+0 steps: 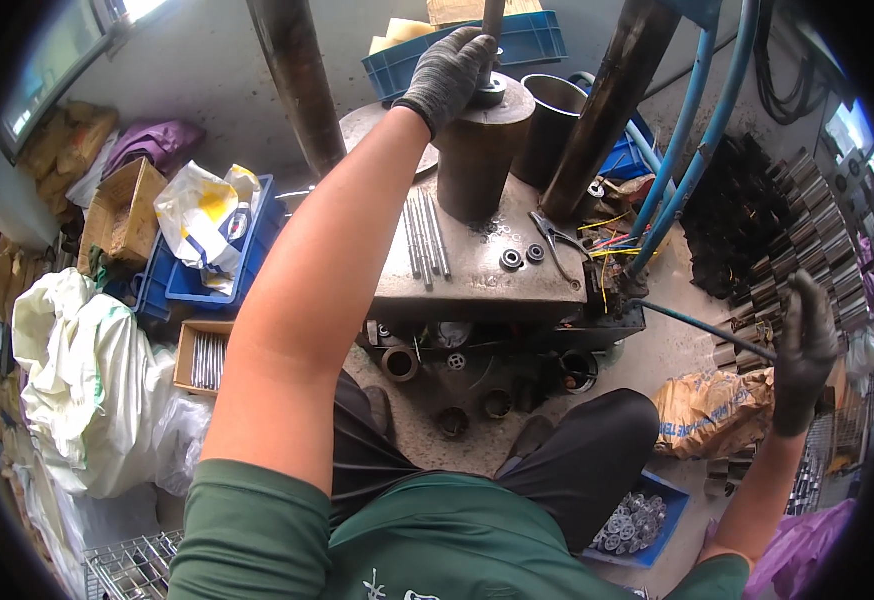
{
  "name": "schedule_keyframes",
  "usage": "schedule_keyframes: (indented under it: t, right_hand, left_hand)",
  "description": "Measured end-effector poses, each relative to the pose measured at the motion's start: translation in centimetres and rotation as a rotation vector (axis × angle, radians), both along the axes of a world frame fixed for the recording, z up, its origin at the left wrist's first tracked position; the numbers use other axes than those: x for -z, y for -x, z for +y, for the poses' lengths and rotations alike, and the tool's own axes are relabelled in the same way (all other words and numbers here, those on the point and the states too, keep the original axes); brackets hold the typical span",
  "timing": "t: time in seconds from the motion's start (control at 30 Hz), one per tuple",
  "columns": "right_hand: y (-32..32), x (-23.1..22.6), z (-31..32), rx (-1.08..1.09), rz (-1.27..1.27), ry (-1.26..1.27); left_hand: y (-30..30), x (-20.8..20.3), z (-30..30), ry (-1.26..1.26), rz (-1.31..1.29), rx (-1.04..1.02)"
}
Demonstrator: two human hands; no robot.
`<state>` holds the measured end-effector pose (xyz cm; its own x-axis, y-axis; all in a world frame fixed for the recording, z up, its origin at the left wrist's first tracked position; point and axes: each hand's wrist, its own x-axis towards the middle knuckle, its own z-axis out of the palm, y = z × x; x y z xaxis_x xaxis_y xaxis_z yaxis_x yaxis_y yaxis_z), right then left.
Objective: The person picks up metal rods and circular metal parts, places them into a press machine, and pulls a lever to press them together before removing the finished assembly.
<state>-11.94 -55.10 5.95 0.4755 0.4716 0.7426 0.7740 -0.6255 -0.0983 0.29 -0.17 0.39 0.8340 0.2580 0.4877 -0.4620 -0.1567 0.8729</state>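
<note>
My left hand (447, 78), in a grey glove, reaches forward with its fingers curled around an upright metal shaft (493, 18). Below the fingers, a dark round part (492, 92) sits on top of a thick steel cylinder (477, 165). Out to the right is my gloved right hand (807, 345), its fingers stretched upward. The end of a long lever bar (707, 328) meets the palm side of that hand. On the metal bench (477, 285) lie several thin steel rods (425, 240), two small bearings (523, 256) and pliers (557, 243).
Two heavy columns (302, 85) flank the work. Blue hoses (702, 130) hang at right. Stacked metal tubes (807, 240) and a brown sack (714, 412) are farther right. At left stand a blue crate (212, 285) and a box of rods (203, 358). A blue bin (672, 510) holds small parts.
</note>
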Motion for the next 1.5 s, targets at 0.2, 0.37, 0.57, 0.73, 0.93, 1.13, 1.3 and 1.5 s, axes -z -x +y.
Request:
schedule_keyframes:
  t: [0.2, 0.37, 0.57, 0.73, 0.93, 1.13, 1.3, 1.5]
  right_hand:
    - [-8.4, -2.6, 2.9, 0.025, 0.027, -0.114]
    - [-8.9, -4.5, 4.3, 0.073, -0.227, 0.177]
    - [-9.1, -4.1, 5.0, 0.186, 0.058, -0.015]
    - [-7.2, -3.7, 4.1, 0.176, -0.076, 0.058]
    - [0.4, -0.8, 1.7, -0.014, -0.061, 0.058]
    - [13.2, 2.3, 2.9, -0.140, -0.117, 0.483]
    - [11.8, 4.2, 9.3, -0.345, 0.048, 0.442]
    - [2.8, 12.9, 19.9, -0.546, 0.162, 0.160]
  left_hand:
    - [0.1, 0.1, 0.1, -0.015, -0.023, 0.022]
    - [0.0, -0.1, 0.3, -0.038, 0.010, 0.064]
    - [1.6, -1.4, 0.0, 0.057, 0.067, 0.132]
    - [5.4, -1.0, -2.5, 0.079, -0.135, 0.259]
    - [15.0, 5.5, -8.9, -0.019, -0.332, 0.209]
    - [24.3, 14.8, -13.6, 0.339, 0.443, 0.205]
    - [24.4, 19.8, -13.7, 0.742, 0.733, 0.157]
    - [22.3, 21.9, -11.4, 0.847, 0.919, 0.155]
